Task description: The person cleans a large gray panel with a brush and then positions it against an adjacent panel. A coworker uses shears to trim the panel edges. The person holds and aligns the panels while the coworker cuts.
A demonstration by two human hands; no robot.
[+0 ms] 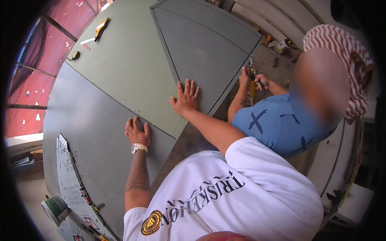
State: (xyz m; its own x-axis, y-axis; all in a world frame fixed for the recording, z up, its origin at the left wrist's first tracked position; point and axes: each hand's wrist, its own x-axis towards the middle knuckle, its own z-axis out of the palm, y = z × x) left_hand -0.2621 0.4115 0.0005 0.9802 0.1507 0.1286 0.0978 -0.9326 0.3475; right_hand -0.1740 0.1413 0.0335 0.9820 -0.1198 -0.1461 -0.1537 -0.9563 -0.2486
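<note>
Head view looks down on a broad desk (80,132) covered by large grey-green sheet panels (128,64), laid edge to edge so their seams meet; a darker grey panel (205,44) lies on top toward the far right, its near edge overhanging the desk. The left hand (137,131), wearing a wristwatch (139,148), lies flat with fingers spread just beside a seam, apparently to keep the lower sheet from sliding. The right hand (185,97) is likewise open and pressed palm-down on the darker panel's near corner, steadying it. Beyond that edge a co-worker (277,120) in a blue shirt grips a yellow-handled tool (252,82) against the panel's side. A tape measure (75,54) and a yellow tool (100,27) rest well apart at the far end.
</note>
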